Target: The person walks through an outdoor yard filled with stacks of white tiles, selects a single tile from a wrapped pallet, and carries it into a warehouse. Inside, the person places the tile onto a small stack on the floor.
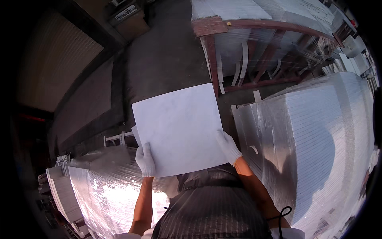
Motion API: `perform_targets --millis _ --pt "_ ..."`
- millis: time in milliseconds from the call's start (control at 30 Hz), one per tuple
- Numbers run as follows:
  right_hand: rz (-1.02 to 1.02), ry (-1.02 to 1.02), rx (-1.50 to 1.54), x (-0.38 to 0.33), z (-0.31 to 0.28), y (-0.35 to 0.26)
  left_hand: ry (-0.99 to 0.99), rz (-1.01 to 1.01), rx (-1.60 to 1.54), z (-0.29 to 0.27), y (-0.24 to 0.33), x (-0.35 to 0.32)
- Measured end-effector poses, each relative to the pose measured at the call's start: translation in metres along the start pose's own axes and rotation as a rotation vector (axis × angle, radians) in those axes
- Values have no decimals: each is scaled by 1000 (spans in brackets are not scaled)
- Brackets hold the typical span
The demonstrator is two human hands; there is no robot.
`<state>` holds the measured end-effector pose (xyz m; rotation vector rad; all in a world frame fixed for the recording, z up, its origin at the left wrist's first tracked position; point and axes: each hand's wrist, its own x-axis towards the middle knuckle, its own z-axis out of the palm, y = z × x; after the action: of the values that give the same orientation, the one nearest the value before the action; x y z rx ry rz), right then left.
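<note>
A flat white rectangular panel [179,127] is held in front of my body, tilted a little, its far right corner highest in the view. My left hand [145,160], in a white knitted glove, is closed on its near left edge, thumb on top. On the right edge my right hand [228,147], gloved the same way, grips it with the fingers hidden underneath. Another white edge peeks out past the panel's left side, above my left hand; whether it is a second panel I cannot tell.
Film-wrapped stacks of white panels stand close by on my right [314,151] and left [107,195]. A reddish-brown frame [274,28] with wrapped white sheets is beyond, at the far right. Dark floor [163,51] runs ahead, with a cardboard box [133,26] at far left.
</note>
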<state>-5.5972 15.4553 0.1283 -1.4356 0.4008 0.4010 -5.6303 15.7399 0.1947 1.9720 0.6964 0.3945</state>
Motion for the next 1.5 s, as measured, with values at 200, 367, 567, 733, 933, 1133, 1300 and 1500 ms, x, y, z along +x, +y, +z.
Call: perform_targets --millis 200,367,567,733,933,1133,1300,1500 --pt "-65 2 -90 78 31 -25 22 -54 -18 12 0 76" --pt "148 -91 -339 166 75 -72 42 -173 -107 26 3 167" --pt "74 -145 -294 282 153 -133 36 -302 -117 38 -14 297" --pt "47 -284 -298 375 212 -181 138 -296 -47 46 -2 383" --pt "-82 -439 -192 464 264 -245 331 -233 -98 73 7 476" --pt "37 -738 24 608 297 -299 469 -109 -198 108 48 591" --pt "63 -769 -8 691 338 -382 492 -36 -210 141 87 697" --pt "109 -803 53 789 357 -469 483 -78 -208 190 135 805"
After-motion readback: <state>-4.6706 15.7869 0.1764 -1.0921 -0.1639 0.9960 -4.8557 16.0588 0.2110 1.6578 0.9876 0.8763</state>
